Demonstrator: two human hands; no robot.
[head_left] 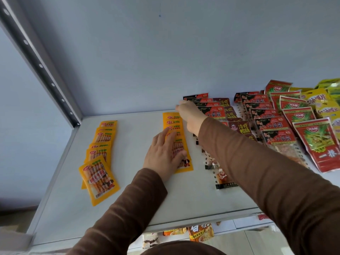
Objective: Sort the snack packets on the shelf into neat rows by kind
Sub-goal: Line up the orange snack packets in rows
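Observation:
Two rows of yellow snack packets lie on the white shelf (139,199): a left row (100,155) and a middle row (173,124). My left hand (162,155) rests flat on the near packets of the middle row, fingers spread. My right hand (189,115) reaches to the far end of that row, next to the black-and-red packets (214,112); whether its fingers pinch a packet I cannot tell. My right sleeve hides part of a row of dark packets (222,176).
More black-and-red packets (270,124), red-and-green packets (316,142) and yellow bags (318,97) crowd the right side. A perforated metal upright (46,74) bounds the shelf at left. Packets on a lower shelf (200,232) show below the front edge.

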